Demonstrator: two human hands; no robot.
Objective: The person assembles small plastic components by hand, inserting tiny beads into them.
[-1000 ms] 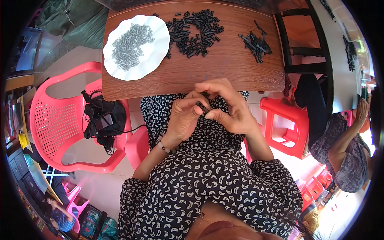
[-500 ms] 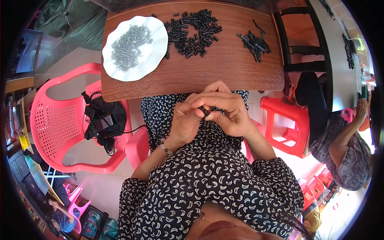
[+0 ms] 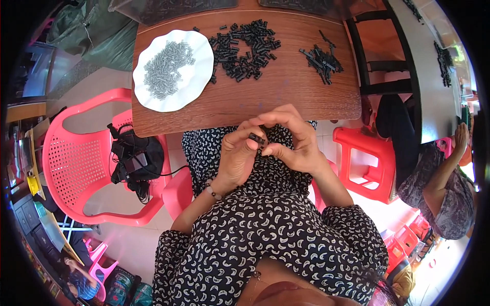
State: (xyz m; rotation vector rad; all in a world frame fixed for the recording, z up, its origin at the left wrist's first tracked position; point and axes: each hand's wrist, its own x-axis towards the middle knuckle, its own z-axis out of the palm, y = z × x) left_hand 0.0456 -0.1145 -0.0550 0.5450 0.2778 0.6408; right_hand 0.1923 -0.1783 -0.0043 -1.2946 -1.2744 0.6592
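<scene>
My left hand (image 3: 237, 155), with a beaded bracelet at the wrist, pinches a small black plastic piece (image 3: 256, 138) between thumb and fingertips, just off the table's near edge. My right hand (image 3: 296, 140) is curved around the far side of the piece, its thumb and forefinger apart. The right thumb tip lies close to the piece's end; whether it touches I cannot tell. On the table ahead are a pile of short black tube-like parts (image 3: 260, 48), a smaller pile of thin black strips (image 3: 324, 62), and a white wavy-rimmed plate (image 3: 196, 84) heaped with small silvery springs (image 3: 166, 71).
The brown wooden table (image 3: 291, 97) ends just beyond my hands. A pink plastic chair (image 3: 76, 163) at left holds a black bag with cables (image 3: 137, 158). A red stool (image 3: 365, 163) stands at right. Another person's arm (image 3: 449, 168) reaches toward a neighbouring table (image 3: 434, 112).
The black piece now shows more plainly in my left fingertips. My right thumb and forefinger have spread apart from it. The table view has shifted slightly downward.
</scene>
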